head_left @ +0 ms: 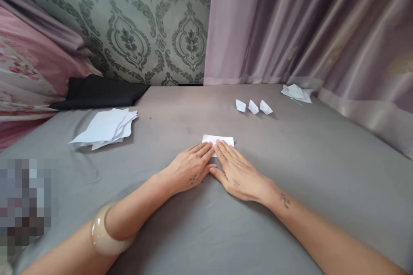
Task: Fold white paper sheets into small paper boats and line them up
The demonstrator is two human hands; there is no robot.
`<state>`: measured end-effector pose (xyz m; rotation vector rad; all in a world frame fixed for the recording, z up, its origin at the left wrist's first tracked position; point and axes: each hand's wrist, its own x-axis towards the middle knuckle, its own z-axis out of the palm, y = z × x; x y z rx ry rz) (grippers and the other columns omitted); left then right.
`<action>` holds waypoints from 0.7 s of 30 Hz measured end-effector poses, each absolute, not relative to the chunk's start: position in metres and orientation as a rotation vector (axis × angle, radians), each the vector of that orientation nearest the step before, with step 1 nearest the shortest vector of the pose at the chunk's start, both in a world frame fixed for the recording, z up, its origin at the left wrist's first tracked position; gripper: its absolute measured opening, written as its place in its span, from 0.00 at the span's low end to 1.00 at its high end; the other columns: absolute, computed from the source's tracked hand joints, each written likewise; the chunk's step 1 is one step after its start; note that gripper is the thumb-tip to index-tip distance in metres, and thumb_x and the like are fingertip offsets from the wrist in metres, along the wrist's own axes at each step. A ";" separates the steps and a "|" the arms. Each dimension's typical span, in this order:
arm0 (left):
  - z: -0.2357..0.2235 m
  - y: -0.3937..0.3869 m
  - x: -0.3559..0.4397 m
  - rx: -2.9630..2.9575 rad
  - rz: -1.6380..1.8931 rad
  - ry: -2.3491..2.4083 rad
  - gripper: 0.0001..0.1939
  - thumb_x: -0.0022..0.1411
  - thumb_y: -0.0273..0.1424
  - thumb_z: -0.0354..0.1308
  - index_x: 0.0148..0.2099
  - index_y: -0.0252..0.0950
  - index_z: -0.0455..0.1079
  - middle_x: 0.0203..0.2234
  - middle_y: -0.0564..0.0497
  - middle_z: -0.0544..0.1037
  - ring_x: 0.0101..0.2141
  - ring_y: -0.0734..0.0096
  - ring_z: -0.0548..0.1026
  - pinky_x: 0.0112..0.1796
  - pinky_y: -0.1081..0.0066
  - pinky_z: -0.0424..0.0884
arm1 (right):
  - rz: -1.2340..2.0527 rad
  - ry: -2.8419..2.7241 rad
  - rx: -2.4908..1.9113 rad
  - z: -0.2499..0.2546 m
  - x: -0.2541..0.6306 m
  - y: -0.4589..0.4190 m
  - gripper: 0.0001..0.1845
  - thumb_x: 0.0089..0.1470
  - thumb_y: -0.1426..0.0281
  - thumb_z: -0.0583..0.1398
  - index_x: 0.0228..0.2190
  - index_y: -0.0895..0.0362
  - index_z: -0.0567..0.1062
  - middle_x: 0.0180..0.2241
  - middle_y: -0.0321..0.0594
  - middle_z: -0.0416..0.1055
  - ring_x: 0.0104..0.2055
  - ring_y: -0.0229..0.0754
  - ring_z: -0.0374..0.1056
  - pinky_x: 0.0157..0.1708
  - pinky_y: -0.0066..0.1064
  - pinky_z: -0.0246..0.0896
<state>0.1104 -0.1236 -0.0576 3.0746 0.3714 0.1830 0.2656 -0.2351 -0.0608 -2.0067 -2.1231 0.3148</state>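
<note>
A small folded sheet of white paper lies on the grey cloth in front of me, its near part covered by my fingers. My left hand rests flat on its left half, fingers stretched out. On the right half lies my right hand, also flat with straight fingers. The fingertips of both hands meet near the middle of the paper, and the thumbs come close together below it. Neither hand is closed around anything.
A stack of loose white paper lies to the left, before a black folded cloth. Three small folded paper pieces stand in a row beyond my hands. More white papers lie at the far right, near the curtain.
</note>
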 end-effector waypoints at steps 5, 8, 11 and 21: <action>-0.046 -0.123 0.102 3.089 0.110 0.402 0.20 0.70 0.36 0.40 0.57 0.32 0.63 0.56 0.41 0.68 0.56 0.59 0.66 0.53 0.61 0.66 | 0.190 -2.060 -2.138 -0.061 0.268 -0.239 0.42 0.61 0.50 0.42 0.61 0.72 0.53 0.65 0.57 0.43 0.67 0.52 0.38 0.64 0.44 0.40; -0.044 -0.121 0.101 3.057 0.135 0.404 0.18 0.70 0.35 0.41 0.51 0.34 0.68 0.50 0.43 0.73 0.50 0.61 0.71 0.48 0.64 0.69 | 0.053 -1.970 -2.205 -0.064 0.273 -0.240 0.40 0.61 0.51 0.45 0.60 0.71 0.56 0.63 0.60 0.49 0.66 0.55 0.46 0.62 0.47 0.46; -0.050 -0.113 0.105 2.984 0.251 0.430 0.17 0.69 0.38 0.42 0.45 0.36 0.71 0.45 0.46 0.76 0.46 0.63 0.73 0.45 0.67 0.70 | -0.059 -1.944 -2.200 -0.064 0.281 -0.238 0.33 0.61 0.57 0.48 0.58 0.69 0.61 0.61 0.60 0.56 0.62 0.56 0.53 0.59 0.48 0.50; -0.058 -0.102 0.115 3.114 0.518 0.169 0.16 0.69 0.29 0.42 0.39 0.33 0.71 0.33 0.45 0.75 0.36 0.65 0.71 0.38 0.65 0.67 | 0.007 -1.894 -1.917 -0.059 0.301 -0.229 0.19 0.54 0.63 0.59 0.47 0.55 0.73 0.53 0.46 0.66 0.55 0.52 0.61 0.53 0.47 0.60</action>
